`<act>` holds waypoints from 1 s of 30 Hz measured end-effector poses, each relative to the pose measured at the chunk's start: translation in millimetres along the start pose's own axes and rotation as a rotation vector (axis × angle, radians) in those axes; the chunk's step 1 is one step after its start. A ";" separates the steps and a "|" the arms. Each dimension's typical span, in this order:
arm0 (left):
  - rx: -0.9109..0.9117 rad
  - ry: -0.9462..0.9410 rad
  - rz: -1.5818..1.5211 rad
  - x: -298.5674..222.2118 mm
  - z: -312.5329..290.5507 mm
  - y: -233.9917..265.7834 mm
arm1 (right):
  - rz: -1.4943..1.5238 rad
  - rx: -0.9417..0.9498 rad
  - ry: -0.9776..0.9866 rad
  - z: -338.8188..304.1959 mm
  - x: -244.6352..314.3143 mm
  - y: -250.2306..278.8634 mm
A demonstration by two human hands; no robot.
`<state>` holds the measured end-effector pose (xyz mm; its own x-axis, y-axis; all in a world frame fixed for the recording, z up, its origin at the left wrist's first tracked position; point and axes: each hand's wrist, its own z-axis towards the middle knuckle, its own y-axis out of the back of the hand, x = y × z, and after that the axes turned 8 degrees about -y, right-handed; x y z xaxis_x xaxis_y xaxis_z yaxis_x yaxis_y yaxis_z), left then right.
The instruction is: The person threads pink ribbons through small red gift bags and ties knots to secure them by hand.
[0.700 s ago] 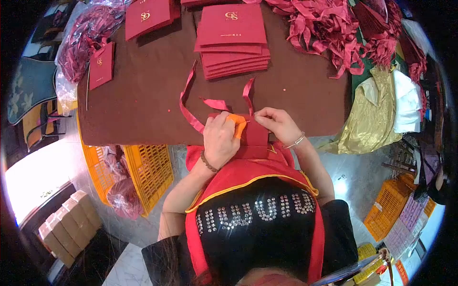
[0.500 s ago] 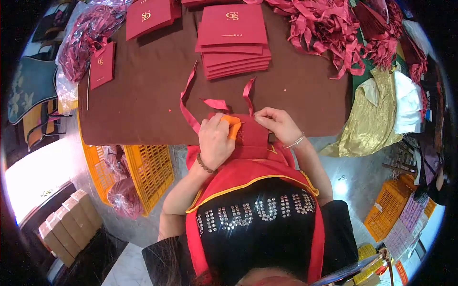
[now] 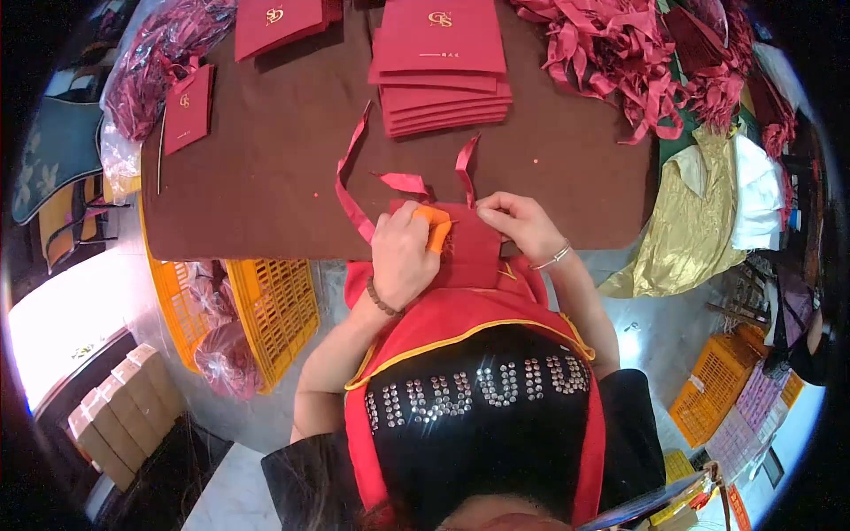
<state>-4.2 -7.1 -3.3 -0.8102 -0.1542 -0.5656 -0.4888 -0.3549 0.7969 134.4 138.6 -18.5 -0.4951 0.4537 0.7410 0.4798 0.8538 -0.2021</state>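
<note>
A dark red paper bag (image 3: 474,252) with gold marking lies against my apron at the table's near edge. My left hand (image 3: 405,252) is closed over its left side, with an orange finger cover (image 3: 434,227) on one digit. What lies under its curled fingers is hidden. At the bag's upper right edge my right hand (image 3: 522,228) pinches with thumb and forefinger, close to where a short red ribbon (image 3: 465,168) meets it. A longer red ribbon (image 3: 347,181) runs up the table from beside my left hand, and another ribbon end (image 3: 403,183) lies between them.
Stacked red paper bags (image 3: 443,80) stand ahead on the brown tablecloth (image 3: 266,177), with another stack (image 3: 279,26) farther left. Loose ribbons (image 3: 611,71) are heaped at the far right. Yellow crates (image 3: 274,310) sit below at left; gold cloth (image 3: 677,221) hangs at right.
The view has shifted slightly, so the table and stacks sit a little higher in it. Both hands keep the same grip on the bag, with barely any movement.
</note>
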 end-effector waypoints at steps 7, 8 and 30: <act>-0.031 -0.034 -0.013 -3.5 1.1 -2.1 | 0.051 0.040 0.017 0.0 -2.0 1.5; -0.036 -0.051 -0.002 -3.4 1.1 -2.4 | 0.054 0.046 0.047 0.2 -2.3 1.2; -0.162 0.038 -0.065 -5.1 18.7 27.1 | 0.218 0.207 -0.086 9.9 9.8 9.8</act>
<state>-19.4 1.3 25.1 -0.7639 -0.1599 -0.6252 -0.4792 -0.5084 0.7155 127.0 153.9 -19.6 -0.4604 0.6438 0.6111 0.4278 0.7642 -0.4828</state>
